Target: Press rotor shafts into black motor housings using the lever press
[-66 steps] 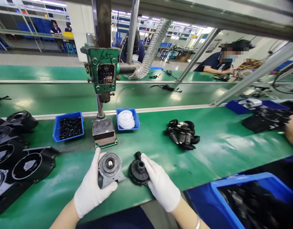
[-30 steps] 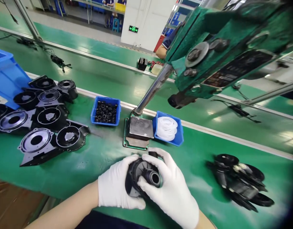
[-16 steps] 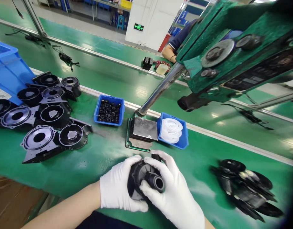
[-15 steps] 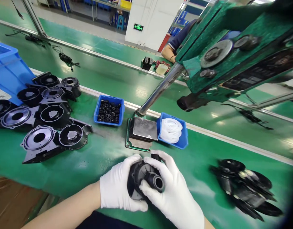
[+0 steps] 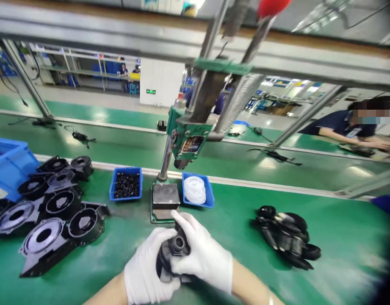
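Left hand (image 5: pixel 146 267) and right hand (image 5: pixel 205 256) enclose black housing (image 5: pixel 168 251).

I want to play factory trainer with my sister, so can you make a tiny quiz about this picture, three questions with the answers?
1. What do the white-gloved left hand and white-gloved right hand both hold?
2. True or false: the flat-topped grey metal block at the foot of the green metal press has a small rectangular blue plastic bin on each side.
3. What colour are the things in the bin to the block's right?
a) red
b) white
c) black

Key
1. A round black plastic-looking part with a short tube.
2. True.
3. b: they look like thin white rings.
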Demonstrator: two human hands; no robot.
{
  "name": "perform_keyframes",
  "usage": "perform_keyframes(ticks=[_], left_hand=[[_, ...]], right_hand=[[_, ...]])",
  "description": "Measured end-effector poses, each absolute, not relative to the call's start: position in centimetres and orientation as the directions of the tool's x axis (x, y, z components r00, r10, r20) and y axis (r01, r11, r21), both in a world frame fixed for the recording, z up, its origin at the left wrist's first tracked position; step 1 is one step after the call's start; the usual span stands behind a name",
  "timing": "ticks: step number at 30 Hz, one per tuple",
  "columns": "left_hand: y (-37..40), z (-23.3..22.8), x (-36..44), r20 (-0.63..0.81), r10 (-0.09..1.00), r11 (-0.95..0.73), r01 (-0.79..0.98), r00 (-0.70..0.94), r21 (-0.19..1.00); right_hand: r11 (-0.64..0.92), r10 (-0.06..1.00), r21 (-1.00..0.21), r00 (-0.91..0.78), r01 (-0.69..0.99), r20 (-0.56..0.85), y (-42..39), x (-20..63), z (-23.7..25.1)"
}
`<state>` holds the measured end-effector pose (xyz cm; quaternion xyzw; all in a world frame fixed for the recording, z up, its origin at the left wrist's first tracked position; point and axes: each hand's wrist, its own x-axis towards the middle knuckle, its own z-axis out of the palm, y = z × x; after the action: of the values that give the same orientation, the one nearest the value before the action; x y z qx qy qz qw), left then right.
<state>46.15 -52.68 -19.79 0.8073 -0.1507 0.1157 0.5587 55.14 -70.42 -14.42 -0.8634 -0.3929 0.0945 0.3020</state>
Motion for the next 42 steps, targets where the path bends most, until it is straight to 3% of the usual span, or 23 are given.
perform_keyframes(ticks=[2,4,6,9,12,14,16,18,20,22,27,32,35,38,40,42], left_hand=[[-51.8,-17.5,46.8,0.355,-0.092,-0.371,-0.363,0.930,0.855],[-50.7,-15.0,48.3,0.390,-0.052,-0.427,-0.373,0.919,0.824],[-49.7,-13.0,50.5,0.410,-0.007,-0.459,-0.367,0.912,0.809],[-48.9,-12.0,54.4,0.388,-0.001,-0.424,-0.352,0.922,0.835],[-48.9,-12.5,57.3,0.359,-0.027,-0.354,-0.344,0.933,0.870],[-49.1,-12.9,58.5,0.343,-0.040,-0.335,-0.336,0.938,0.880],[-49.1,-13.2,59.0,0.330,-0.051,-0.352,-0.327,0.942,0.877],[-49.1,-13.3,59.2,0.330,-0.062,-0.376,-0.328,0.942,0.866],[-49.0,-13.4,59.3,0.344,-0.072,-0.393,-0.344,0.936,0.853],[-48.8,-13.4,59.4,0.362,-0.089,-0.398,-0.366,0.928,0.841],[-48.6,-13.3,59.4,0.369,-0.095,-0.429,-0.372,0.925,0.823],[-48.6,-13.0,59.3,0.365,-0.061,-0.456,-0.351,0.929,0.818],[-48.6,-13.0,59.3,0.355,-0.054,-0.459,-0.339,0.933,0.821],[-48.4,-13.3,59.4,0.363,-0.069,-0.452,-0.354,0.929,0.819],[-48.2,-13.4,59.4,0.376,-0.083,-0.444,-0.372,0.923,0.815],[-48.0,-13.5,59.5,0.381,-0.099,-0.450,-0.383,0.919,0.807]], right_hand=[[-0.430,0.727,-0.627,0.661,0.650,0.186,-71.8,57.5,-10.2],[-0.445,0.488,-0.605,0.746,0.660,0.454,-72.7,60.4,-4.6],[-0.386,0.196,-0.601,0.699,0.699,0.688,-72.4,63.7,1.6],[0.004,0.242,-0.605,0.586,0.796,0.773,-69.3,68.8,10.3],[0.049,0.283,-0.600,0.565,0.798,0.775,-66.1,71.7,16.5],[0.059,0.312,-0.639,0.594,0.767,0.742,-65.5,71.0,18.0],[0.125,0.315,-0.637,0.578,0.761,0.753,-66.3,68.2,17.0],[0.223,0.235,-0.523,0.476,0.822,0.848,-67.8,64.4,14.1],[0.204,-0.039,-0.328,0.343,0.922,0.939,-69.1,60.8,10.9],[0.220,-0.176,-0.263,0.303,0.940,0.937,-69.7,58.6,8.7],[0.197,-0.134,-0.379,0.407,0.904,0.903,-69.0,58.5,7.8],[0.289,-0.322,-0.199,0.291,0.936,0.901,-69.0,57.5,4.7],[0.290,-0.281,-0.198,0.281,0.936,0.918,-69.5,56.9,3.7],[0.219,-0.169,-0.305,0.344,0.927,0.924,-69.9,56.8,3.8],[0.192,-0.197,-0.308,0.344,0.932,0.918,-69.9,56.7,3.2],[0.201,-0.298,-0.216,0.270,0.955,0.916,-69.9,56.6,2.4]])
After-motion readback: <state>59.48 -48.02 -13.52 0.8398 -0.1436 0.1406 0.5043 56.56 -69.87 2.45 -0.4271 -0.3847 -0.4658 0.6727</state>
